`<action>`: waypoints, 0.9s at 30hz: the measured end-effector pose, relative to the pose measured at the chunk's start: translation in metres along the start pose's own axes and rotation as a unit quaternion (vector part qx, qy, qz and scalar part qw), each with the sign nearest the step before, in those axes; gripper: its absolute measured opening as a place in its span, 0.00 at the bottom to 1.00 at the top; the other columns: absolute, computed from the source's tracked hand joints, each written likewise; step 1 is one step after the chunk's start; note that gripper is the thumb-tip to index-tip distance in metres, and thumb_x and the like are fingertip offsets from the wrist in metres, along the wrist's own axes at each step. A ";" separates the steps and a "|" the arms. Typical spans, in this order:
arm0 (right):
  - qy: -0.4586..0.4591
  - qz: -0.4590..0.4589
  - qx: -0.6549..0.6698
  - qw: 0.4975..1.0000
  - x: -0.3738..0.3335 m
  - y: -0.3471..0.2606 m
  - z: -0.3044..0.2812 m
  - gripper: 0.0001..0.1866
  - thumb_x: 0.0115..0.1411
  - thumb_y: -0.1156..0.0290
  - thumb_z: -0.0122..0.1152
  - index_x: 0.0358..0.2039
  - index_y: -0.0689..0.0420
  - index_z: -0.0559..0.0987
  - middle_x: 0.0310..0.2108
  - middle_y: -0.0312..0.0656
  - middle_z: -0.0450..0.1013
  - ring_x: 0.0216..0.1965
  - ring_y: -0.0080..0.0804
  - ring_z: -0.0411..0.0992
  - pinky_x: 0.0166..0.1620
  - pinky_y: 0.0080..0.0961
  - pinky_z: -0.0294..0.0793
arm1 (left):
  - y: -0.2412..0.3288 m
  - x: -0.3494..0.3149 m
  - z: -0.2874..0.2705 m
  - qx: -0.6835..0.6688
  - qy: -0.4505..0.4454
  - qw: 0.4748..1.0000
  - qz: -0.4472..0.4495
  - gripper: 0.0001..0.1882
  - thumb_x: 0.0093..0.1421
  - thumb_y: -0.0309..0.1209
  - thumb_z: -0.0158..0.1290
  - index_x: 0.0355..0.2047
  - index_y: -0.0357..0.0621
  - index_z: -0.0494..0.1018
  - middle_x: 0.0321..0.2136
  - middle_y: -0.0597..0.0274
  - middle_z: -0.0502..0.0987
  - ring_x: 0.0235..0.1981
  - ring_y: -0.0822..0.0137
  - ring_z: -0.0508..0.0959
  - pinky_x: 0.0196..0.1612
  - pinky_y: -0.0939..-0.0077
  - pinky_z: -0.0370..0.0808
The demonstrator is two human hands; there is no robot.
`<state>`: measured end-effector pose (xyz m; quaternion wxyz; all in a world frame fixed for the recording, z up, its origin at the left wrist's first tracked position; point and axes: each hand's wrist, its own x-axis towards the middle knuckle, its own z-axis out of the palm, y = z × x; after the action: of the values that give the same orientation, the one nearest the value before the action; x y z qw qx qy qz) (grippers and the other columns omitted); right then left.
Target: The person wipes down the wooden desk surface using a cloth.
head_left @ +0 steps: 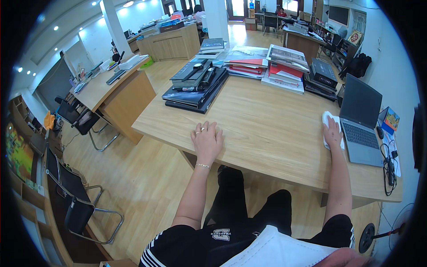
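Observation:
My left hand rests on the near left edge of a light wooden desk, palm down with fingers spread and nothing in it. A ring and a bracelet show on that arm. Over at the right, my right hand presses a white cloth against the desktop, its fingers lying over the fabric. The cloth lies just left of an open grey laptop. Part of the cloth is hidden under the hand.
Dark folders and books stand stacked at the far left of the desk. Papers and black boxes line the back. A mouse and black cables lie right of the laptop. Black chairs stand at the left.

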<state>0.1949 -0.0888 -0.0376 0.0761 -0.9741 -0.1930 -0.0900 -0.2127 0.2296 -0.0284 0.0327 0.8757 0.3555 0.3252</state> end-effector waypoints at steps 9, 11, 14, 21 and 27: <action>0.003 -0.047 0.010 0.999 0.017 -0.138 0.017 0.34 0.65 0.45 0.42 0.70 0.39 0.55 0.71 0.37 0.50 0.71 0.42 0.47 0.65 0.66 0.47 | 0.002 0.002 0.000 -0.038 0.022 0.999 0.003 0.19 0.60 0.40 0.52 0.50 0.46 0.75 0.53 0.50 0.74 0.59 0.47 0.67 0.61 0.49 0.56; -0.015 -0.100 0.042 0.994 -0.003 -0.205 0.009 0.33 0.65 0.47 0.43 0.68 0.41 0.58 0.71 0.37 0.52 0.71 0.42 0.49 0.65 0.65 0.48 | -0.002 0.000 -0.002 -0.034 0.025 0.999 -0.005 0.19 0.60 0.40 0.52 0.50 0.46 0.75 0.53 0.50 0.74 0.58 0.46 0.67 0.62 0.50 0.56; 0.025 -0.199 0.077 0.977 -0.026 -0.272 0.018 0.32 0.64 0.49 0.46 0.67 0.42 0.61 0.69 0.38 0.56 0.69 0.44 0.52 0.64 0.66 0.51 | 0.002 0.003 -0.001 -0.048 0.026 0.999 -0.003 0.20 0.61 0.40 0.52 0.51 0.46 0.74 0.54 0.49 0.73 0.59 0.46 0.67 0.62 0.49 0.55; -0.013 -0.392 0.129 0.911 -0.138 -0.381 -0.001 0.31 0.63 0.52 0.47 0.66 0.43 0.62 0.68 0.40 0.57 0.69 0.46 0.52 0.64 0.63 0.50 | -0.006 0.005 0.005 -0.081 0.066 0.994 -0.012 0.23 0.64 0.43 0.47 0.56 0.46 0.71 0.57 0.47 0.70 0.61 0.44 0.64 0.64 0.47 0.53; -0.044 -0.421 0.149 0.894 -0.150 -0.367 -0.004 0.32 0.64 0.50 0.45 0.67 0.42 0.60 0.69 0.39 0.55 0.70 0.45 0.50 0.65 0.62 0.47 | -0.012 0.006 0.004 -0.090 0.030 0.994 -0.051 0.27 0.67 0.50 0.42 0.58 0.46 0.68 0.59 0.46 0.68 0.64 0.43 0.60 0.65 0.44 0.49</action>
<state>-0.0849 0.1915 -0.0225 0.1671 -0.7820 -0.5991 -0.0408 -0.2144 0.2427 -0.0320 0.1174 0.8398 0.3701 0.3795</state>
